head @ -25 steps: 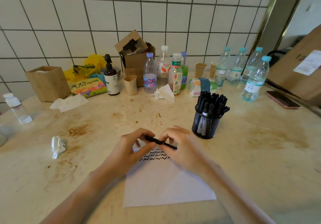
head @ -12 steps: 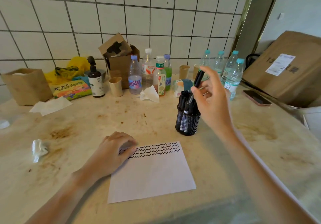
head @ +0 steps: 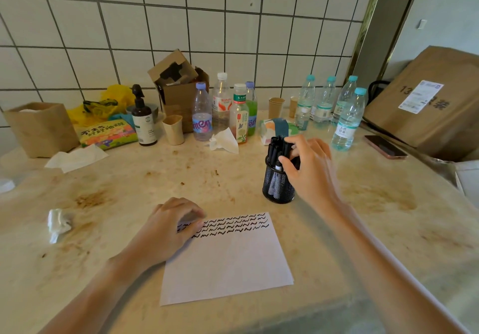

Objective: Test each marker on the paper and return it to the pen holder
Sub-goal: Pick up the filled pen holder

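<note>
The person's right hand (head: 308, 168) is at the black mesh pen holder (head: 278, 187), its fingers curled around the tops of the black markers (head: 276, 149) that stand bunched inside; whether it pinches one marker or only rests on the bunch I cannot tell, the hand being blurred. The left hand (head: 171, 227) lies loosely curled, knuckles up, on the top left corner of the white paper (head: 228, 261), pinning it to the stained tabletop (head: 129, 191) and holding nothing; the two hands are well apart. Three rows of black squiggles (head: 233, 226) run along the paper's far edge, the holder standing just beyond its right corner. Behind stand bottles (head: 202, 116) and a pump bottle (head: 141, 118); a phone (head: 385, 146) lies at the right; a crumpled tissue (head: 58, 223) lies at the left.
</note>
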